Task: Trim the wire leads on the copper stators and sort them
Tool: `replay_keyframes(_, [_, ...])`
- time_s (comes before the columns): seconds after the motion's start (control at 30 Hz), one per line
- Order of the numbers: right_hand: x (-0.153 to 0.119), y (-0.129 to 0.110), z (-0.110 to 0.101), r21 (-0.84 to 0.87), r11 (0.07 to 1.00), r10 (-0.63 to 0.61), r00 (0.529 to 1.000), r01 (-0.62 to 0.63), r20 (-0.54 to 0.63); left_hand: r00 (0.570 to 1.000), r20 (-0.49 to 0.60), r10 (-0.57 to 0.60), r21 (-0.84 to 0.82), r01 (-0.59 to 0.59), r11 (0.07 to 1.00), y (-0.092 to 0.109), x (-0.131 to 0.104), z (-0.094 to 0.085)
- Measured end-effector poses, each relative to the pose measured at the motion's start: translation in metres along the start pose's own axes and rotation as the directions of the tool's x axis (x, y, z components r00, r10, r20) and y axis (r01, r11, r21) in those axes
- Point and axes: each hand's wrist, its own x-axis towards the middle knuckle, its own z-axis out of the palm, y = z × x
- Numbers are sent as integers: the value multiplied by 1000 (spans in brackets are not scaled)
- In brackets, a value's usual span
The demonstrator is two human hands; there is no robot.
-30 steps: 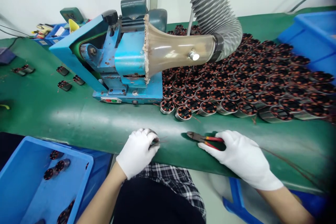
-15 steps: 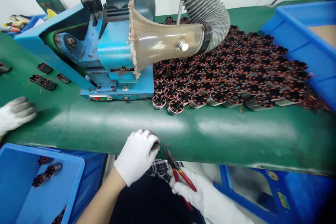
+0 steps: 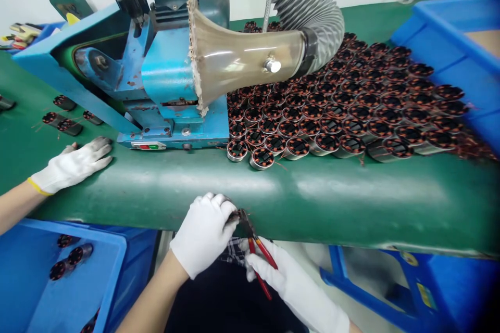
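Note:
My left hand [image 3: 206,235], in a white glove, is closed around a motor stator [image 3: 233,215] at the front edge of the green bench. Only a small dark part of the stator shows past the fingers. My right hand [image 3: 269,266], also gloved, grips red-handled pliers [image 3: 262,254]. The handles are apart, and the dark jaws reach up to the stator's right side. Whether the jaws are closed on a wire cannot be made out.
A blue machine [image 3: 172,70] with a grey duct hose [image 3: 308,0] stands behind my hands. Many stators [image 3: 328,141] stand in rows to its right, beside a blue bin [image 3: 437,52]. At left, a co-worker's gloved hand [image 3: 80,164] rests on the bench above a blue crate [image 3: 117,265] holding several stators.
My right hand has moved left and up, bringing the pliers' jaws to the stator. My left hand has stayed put. The co-worker's hand has come in farther from the left and spread out.

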Motion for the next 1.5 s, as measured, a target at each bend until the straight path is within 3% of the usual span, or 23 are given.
replay_keyframes(0.3, [8,2,9,227,972,75,997,-64,-37,1000,-17,3,-24,-3,1000,1,3,3])
replay_keyframes(0.4, [6,-2,4,353,931,91,996,-91,18,978,-188,-93,-76,80,994,-7,4,3])
replay_keyframes(0.5, [4,-2,-1,459,883,88,995,-95,35,908,-348,-231,-66,222,973,-24,-7,-5])
replay_keyframes(0.57, [4,-1,-1,465,882,72,997,-78,31,899,-307,-312,-48,313,949,-32,-24,-10])
replay_keyframes(0.63, [6,0,-1,446,893,45,998,-55,34,907,-195,-374,-53,371,927,-31,-47,-12])
replay_keyframes(0.7, [8,2,0,422,906,22,999,-38,44,940,-108,-324,-85,316,945,-23,-68,-6])
replay_keyframes(0.8, [11,8,0,389,921,-1,999,-14,37,997,-68,-45,-165,33,986,-6,-84,8])
replay_keyframes(0.87, [13,15,-1,380,925,-9,1000,7,5,982,-177,63,-146,-90,985,-1,-78,15])
replay_keyframes(0.97, [14,23,-4,376,926,8,1000,-3,-11,926,-349,142,47,-134,990,-2,-52,11])
replay_keyframes(1.0, [14,24,-6,377,926,24,1000,-20,-8,924,-341,174,122,-141,983,-3,-42,6])
replay_keyframes(1.1, [8,20,-7,412,908,90,996,-77,-13,964,-161,211,226,-172,959,-4,-14,-8])
replay_keyframes(1.2, [-2,14,-7,497,861,139,990,-108,-25,995,-56,84,270,-66,961,2,-1,-15])
replay_keyframes(1.3, [-6,9,-6,468,877,128,992,-109,-10,996,-81,-35,261,56,964,7,0,-11])
replay_keyframes(1.5, [3,-1,-3,193,981,5,1000,-3,-10,989,-123,-84,44,90,995,6,-3,-1])
